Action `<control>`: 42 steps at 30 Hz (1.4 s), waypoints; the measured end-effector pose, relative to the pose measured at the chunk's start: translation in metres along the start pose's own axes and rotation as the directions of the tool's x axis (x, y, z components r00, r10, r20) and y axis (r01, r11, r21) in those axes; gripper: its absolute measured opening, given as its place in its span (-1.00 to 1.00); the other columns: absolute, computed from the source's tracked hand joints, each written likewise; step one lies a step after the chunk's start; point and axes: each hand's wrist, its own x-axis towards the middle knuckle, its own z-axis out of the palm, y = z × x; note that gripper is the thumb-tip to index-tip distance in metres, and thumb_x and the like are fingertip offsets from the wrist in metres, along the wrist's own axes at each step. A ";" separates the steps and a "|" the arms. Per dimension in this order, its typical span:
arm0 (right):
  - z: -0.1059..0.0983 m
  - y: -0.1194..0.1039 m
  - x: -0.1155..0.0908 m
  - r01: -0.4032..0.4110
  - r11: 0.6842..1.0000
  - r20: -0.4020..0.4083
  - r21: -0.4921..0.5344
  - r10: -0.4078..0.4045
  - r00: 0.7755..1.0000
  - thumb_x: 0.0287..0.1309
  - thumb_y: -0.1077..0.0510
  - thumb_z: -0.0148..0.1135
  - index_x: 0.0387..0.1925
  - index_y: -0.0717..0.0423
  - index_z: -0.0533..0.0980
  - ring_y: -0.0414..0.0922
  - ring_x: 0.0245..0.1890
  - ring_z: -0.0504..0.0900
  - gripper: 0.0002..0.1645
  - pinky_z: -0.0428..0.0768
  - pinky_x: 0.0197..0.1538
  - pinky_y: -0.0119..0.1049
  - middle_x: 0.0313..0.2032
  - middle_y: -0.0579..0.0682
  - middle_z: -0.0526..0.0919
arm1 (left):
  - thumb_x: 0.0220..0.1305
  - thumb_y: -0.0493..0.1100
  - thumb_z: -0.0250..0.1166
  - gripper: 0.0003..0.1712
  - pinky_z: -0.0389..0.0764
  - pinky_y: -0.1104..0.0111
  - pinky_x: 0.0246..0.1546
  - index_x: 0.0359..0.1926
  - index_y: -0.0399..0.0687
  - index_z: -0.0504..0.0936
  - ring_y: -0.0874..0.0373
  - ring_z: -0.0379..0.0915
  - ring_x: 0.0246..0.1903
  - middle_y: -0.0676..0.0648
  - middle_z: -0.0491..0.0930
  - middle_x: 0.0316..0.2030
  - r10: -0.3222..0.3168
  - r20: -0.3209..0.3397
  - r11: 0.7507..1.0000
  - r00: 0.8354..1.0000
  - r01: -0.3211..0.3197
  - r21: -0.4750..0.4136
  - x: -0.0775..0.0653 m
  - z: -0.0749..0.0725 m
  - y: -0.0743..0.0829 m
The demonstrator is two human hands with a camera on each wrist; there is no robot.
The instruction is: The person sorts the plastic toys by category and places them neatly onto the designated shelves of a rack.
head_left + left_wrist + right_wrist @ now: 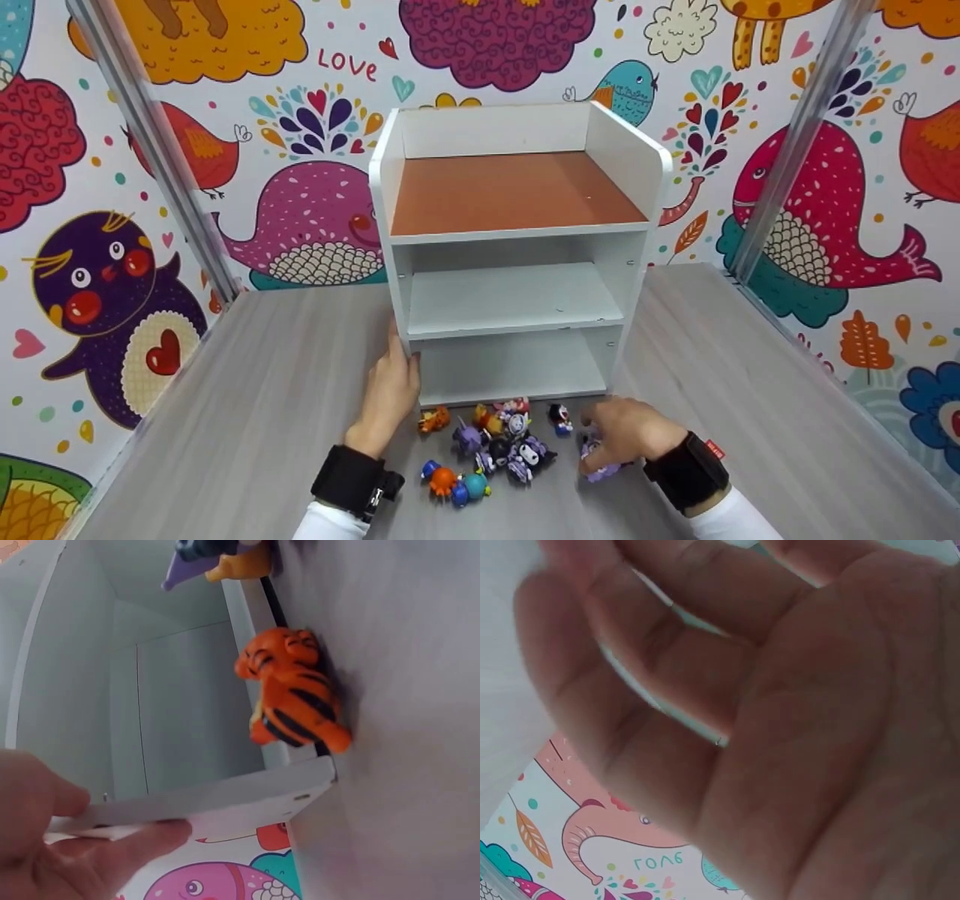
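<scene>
My left hand [391, 386] holds the left side panel of a small white shelf unit [517, 330]. In the left wrist view its thumb lies on the inner face of the panel [217, 799] and the fingers are on the outer face. My right hand [630, 429] is low over a purple figurine [602, 472] at the right, fingers loosely bent and thumb across it; part of the toy is hidden. The right wrist view shows the palm and loosely bent fingers, without the toy. An orange striped tiger figurine [296, 701] stands at the unit's front left corner.
In front of the unit lie several small figurines, among them a black-and-purple one [527, 456], an orange-and-blue one [442, 480] and a dark blue-and-white one [559, 418]. The unit has a brown top [510, 191] and two lower shelves. Behind stands a cartoon-printed wall [322, 217].
</scene>
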 end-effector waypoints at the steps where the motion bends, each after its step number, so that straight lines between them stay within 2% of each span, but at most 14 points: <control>1: 0.000 0.000 0.000 -0.002 1.000 0.003 0.002 0.002 1.000 -0.38 -0.04 0.61 -0.16 0.20 0.63 -0.02 -0.33 0.59 -0.34 0.59 -0.20 0.04 -0.38 -0.02 0.66 | 0.37 -0.44 0.11 -0.27 0.59 0.04 -0.56 0.46 -0.46 0.00 -0.30 0.64 -0.48 -0.53 0.62 -0.27 -0.003 0.003 1.000 1.000 0.003 -0.002 0.000 0.000 0.000; 4: 0.003 0.000 0.000 0.001 1.000 0.004 0.002 -0.001 1.000 -0.39 -0.05 0.62 -0.19 0.17 0.64 -0.02 -0.32 0.61 -0.36 0.60 -0.20 0.03 -0.36 -0.01 0.68 | 0.37 -0.45 0.11 -0.26 0.60 0.04 -0.55 0.46 -0.45 0.00 -0.30 0.64 -0.48 -0.53 0.62 -0.27 -0.003 0.006 1.000 1.000 0.003 -0.008 0.000 0.001 0.000; 8: 0.005 -0.001 0.001 -0.007 1.000 0.015 -0.009 0.008 1.000 -0.41 -0.06 0.62 -0.32 0.14 0.63 -0.06 -0.42 0.57 -0.45 0.57 -0.34 -0.07 -0.45 -0.05 0.65 | 0.37 -0.45 0.11 -0.26 0.61 0.03 -0.53 0.47 -0.45 -0.01 -0.31 0.65 -0.45 -0.54 0.62 -0.25 0.009 -0.001 1.000 1.000 -0.009 -0.011 0.000 0.001 0.000; 16: 0.004 -0.003 0.000 -0.076 0.996 0.053 -0.034 0.078 0.996 -0.42 -0.02 0.52 -0.43 0.05 0.55 -0.12 -0.50 0.50 -0.57 0.45 -0.45 -0.19 -0.54 -0.11 0.55 | 0.36 -0.45 0.13 -0.23 0.62 0.04 -0.55 0.47 -0.44 -0.04 -0.29 0.64 -0.49 -0.53 0.63 -0.27 0.017 -0.008 1.000 1.000 -0.017 0.003 -0.001 -0.001 0.000; 21: -0.003 -0.004 -0.002 -0.039 0.999 0.068 -0.023 0.041 0.997 -0.41 -0.01 0.36 -0.38 -0.03 0.52 -0.13 -0.44 0.49 -0.61 0.46 -0.39 -0.18 -0.50 -0.13 0.56 | 0.36 -0.44 0.14 -0.23 0.60 0.00 -0.53 0.46 -0.46 -0.04 -0.29 0.63 -0.49 -0.51 0.64 -0.31 0.043 -0.029 0.998 0.999 -0.042 0.038 -0.002 -0.002 0.001; 24: -0.008 -0.005 -0.005 -0.009 1.000 0.100 0.028 0.006 0.995 -0.37 -0.01 0.33 -0.26 -0.05 0.49 -0.12 -0.38 0.51 -0.54 0.50 -0.34 -0.16 -0.42 -0.14 0.57 | 0.36 -0.44 0.15 -0.22 0.61 0.00 -0.52 0.47 -0.47 -0.05 -0.29 0.63 -0.49 -0.51 0.64 -0.32 0.051 -0.039 0.998 0.998 -0.050 0.044 -0.002 -0.001 0.001; 28: -0.015 -0.005 -0.007 0.075 0.994 0.114 0.081 -0.084 0.990 -0.32 0.01 0.34 -0.09 -0.01 0.44 -0.17 -0.37 0.49 -0.40 0.51 -0.34 -0.21 -0.39 -0.17 0.55 | 0.36 -0.45 0.14 -0.21 0.62 0.01 -0.53 0.47 -0.46 -0.06 -0.29 0.63 -0.50 -0.51 0.64 -0.31 0.050 -0.035 0.998 0.998 -0.049 0.036 -0.002 0.001 0.002; 34: -0.020 -0.001 -0.007 0.200 0.969 0.049 0.144 -0.209 0.977 -0.24 0.01 0.44 -0.07 0.01 0.42 -0.30 -0.46 0.49 -0.38 0.50 -0.42 -0.36 -0.38 -0.20 0.57 | 0.34 -0.45 0.16 -0.22 0.64 0.03 -0.52 0.45 -0.48 -0.03 -0.30 0.63 -0.49 -0.51 0.63 -0.30 0.062 -0.039 0.998 0.997 -0.061 0.028 -0.002 0.003 0.001; 38: -0.020 0.001 -0.003 0.214 0.957 -0.008 0.197 -0.216 0.976 -0.10 -0.13 0.46 -0.02 0.04 0.40 -0.28 -0.42 0.54 -0.34 0.55 -0.41 -0.36 -0.33 -0.15 0.59 | 0.33 -0.45 0.17 -0.22 0.65 0.01 -0.49 0.45 -0.50 -0.02 -0.31 0.63 -0.48 -0.51 0.63 -0.28 0.063 -0.051 0.998 0.997 -0.061 0.028 -0.002 0.002 0.001; 42: -0.021 0.002 0.001 0.221 0.949 -0.102 0.225 -0.203 0.974 0.19 -0.22 0.29 0.00 0.04 0.40 -0.22 -0.34 0.56 -0.46 0.56 -0.30 -0.28 -0.28 -0.08 0.58 | 0.33 -0.45 0.17 -0.22 0.65 -0.01 -0.46 0.45 -0.50 -0.02 -0.32 0.64 -0.44 -0.52 0.63 -0.27 0.074 -0.053 0.997 0.996 -0.073 0.021 0.000 0.002 0.001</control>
